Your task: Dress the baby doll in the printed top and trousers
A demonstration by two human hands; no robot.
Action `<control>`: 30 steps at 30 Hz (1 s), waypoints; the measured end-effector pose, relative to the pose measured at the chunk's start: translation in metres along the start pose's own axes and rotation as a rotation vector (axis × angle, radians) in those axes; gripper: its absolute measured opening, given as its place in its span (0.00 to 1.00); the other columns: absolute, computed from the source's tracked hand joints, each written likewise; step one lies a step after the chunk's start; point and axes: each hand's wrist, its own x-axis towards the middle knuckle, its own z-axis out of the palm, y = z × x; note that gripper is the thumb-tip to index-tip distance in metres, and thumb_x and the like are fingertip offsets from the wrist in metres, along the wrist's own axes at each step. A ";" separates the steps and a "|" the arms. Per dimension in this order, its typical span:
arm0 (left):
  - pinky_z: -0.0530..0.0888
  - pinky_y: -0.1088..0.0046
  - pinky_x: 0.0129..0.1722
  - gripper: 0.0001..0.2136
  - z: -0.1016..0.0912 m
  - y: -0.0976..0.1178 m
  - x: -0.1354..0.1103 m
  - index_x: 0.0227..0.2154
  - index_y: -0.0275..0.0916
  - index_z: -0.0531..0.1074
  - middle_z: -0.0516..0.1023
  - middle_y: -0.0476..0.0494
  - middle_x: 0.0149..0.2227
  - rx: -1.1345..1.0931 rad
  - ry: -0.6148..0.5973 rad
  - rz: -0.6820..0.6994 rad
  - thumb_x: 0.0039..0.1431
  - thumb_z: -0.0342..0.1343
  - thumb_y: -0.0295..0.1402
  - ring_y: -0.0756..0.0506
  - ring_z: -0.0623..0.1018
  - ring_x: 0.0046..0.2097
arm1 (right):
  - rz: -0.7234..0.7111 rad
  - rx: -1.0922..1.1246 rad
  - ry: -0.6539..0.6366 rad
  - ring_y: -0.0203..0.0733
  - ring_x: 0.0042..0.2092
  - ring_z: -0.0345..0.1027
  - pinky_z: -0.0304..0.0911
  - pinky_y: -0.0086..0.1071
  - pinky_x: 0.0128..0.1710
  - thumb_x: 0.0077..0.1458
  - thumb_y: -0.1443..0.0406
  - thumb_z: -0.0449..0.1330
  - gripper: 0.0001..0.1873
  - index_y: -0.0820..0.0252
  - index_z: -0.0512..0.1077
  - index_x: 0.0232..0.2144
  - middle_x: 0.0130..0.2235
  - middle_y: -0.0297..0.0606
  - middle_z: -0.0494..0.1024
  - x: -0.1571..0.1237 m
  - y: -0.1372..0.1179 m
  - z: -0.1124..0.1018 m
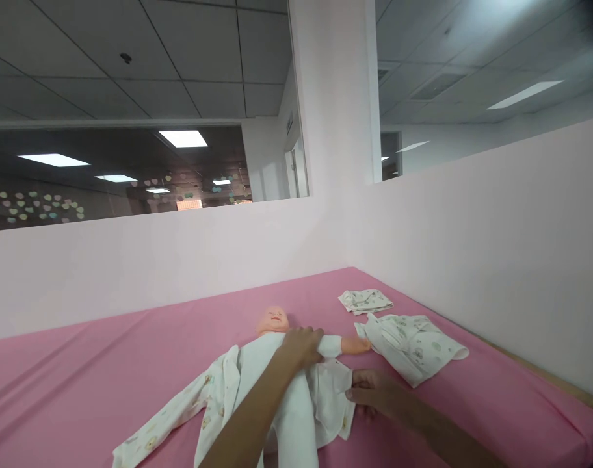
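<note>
A baby doll [273,320] lies on its back on a pink sheet [106,364], dressed in a white bodysuit, with an open printed white garment [179,406] spread under it. My left hand [302,344] is closed around the doll's upper arm at the shoulder; the doll's bare hand [355,345] sticks out to the right. My right hand [374,392] pinches the edge of the garment's right side [333,383] below that arm.
Two more printed baby garments lie to the right: a larger one [413,346] beside the doll's hand and a small folded one [365,301] farther back. Pale pink partition walls [472,247] enclose the sheet at the back and right.
</note>
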 end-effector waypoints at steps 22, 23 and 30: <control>0.69 0.61 0.43 0.19 -0.013 -0.034 -0.040 0.51 0.46 0.65 0.75 0.40 0.43 -0.087 0.046 -0.071 0.57 0.50 0.39 0.37 0.75 0.45 | -0.030 -0.693 0.627 0.37 0.28 0.61 0.52 0.28 0.28 0.54 0.65 0.46 0.05 0.57 0.59 0.27 0.25 0.31 0.65 0.061 -0.010 -0.134; 0.68 0.61 0.43 0.18 -0.013 -0.035 -0.041 0.51 0.45 0.64 0.75 0.40 0.43 -0.097 0.051 -0.082 0.57 0.49 0.39 0.37 0.75 0.45 | -0.021 -0.738 0.646 0.38 0.29 0.62 0.53 0.29 0.29 0.55 0.66 0.45 0.06 0.57 0.60 0.28 0.26 0.32 0.67 0.065 -0.010 -0.129; 0.68 0.66 0.39 0.19 -0.011 -0.029 -0.042 0.49 0.44 0.60 0.74 0.41 0.46 -0.192 0.091 -0.105 0.53 0.48 0.34 0.39 0.75 0.43 | -0.091 -1.038 0.615 0.56 0.50 0.62 0.50 0.42 0.47 0.52 0.72 0.50 0.10 0.65 0.70 0.35 0.44 0.54 0.72 0.076 -0.010 -0.072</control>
